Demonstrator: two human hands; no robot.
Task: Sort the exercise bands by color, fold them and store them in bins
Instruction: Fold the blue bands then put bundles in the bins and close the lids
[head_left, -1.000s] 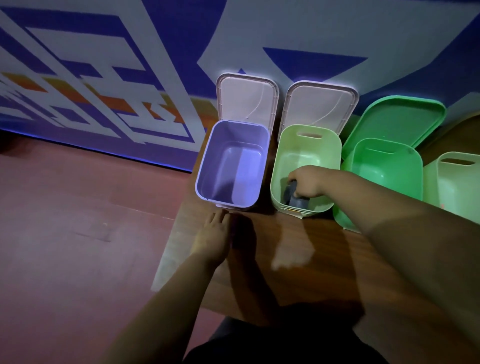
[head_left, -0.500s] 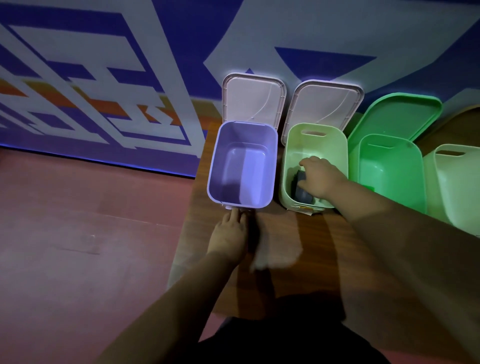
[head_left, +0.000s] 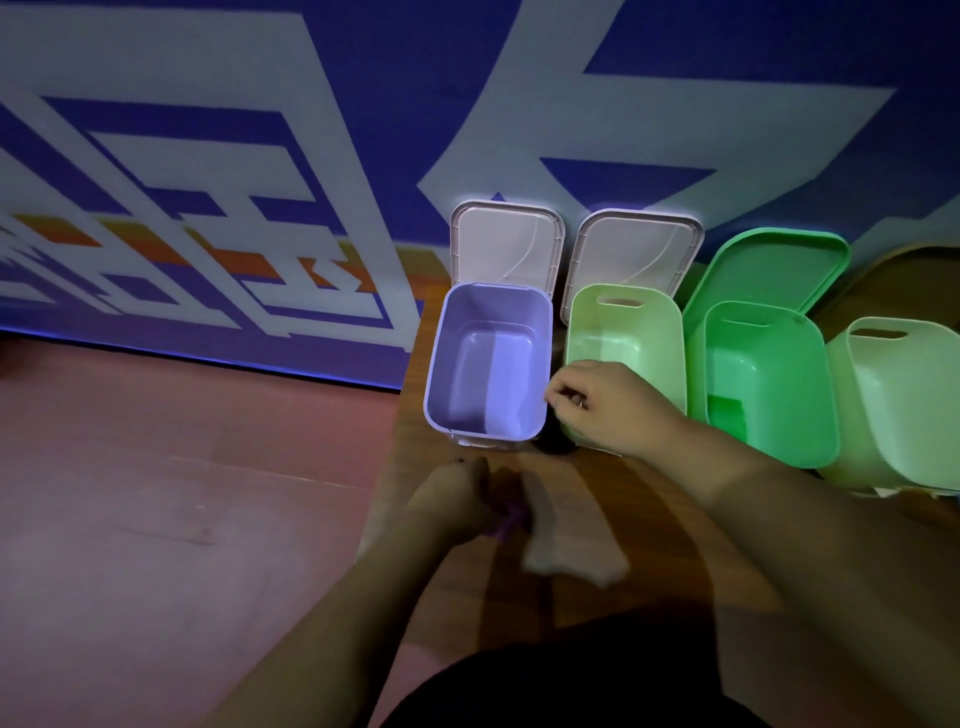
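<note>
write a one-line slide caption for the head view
Right hand at the near rim of the pale green plastic bin, beside the open lilac plastic bin; left hand grips a blurred purple item.

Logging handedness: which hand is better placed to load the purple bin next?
Left, likely: left hand is at the purple band, directly before the purple bin; right hand sits over the light green bin.

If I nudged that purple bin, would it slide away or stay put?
Probably slide: the purple bin looks like thin plastic and nothing shows inside, so likely light. It stands by the table edge, so a leftward push might send it off. Its raised lid could make it back-heavy.
</note>
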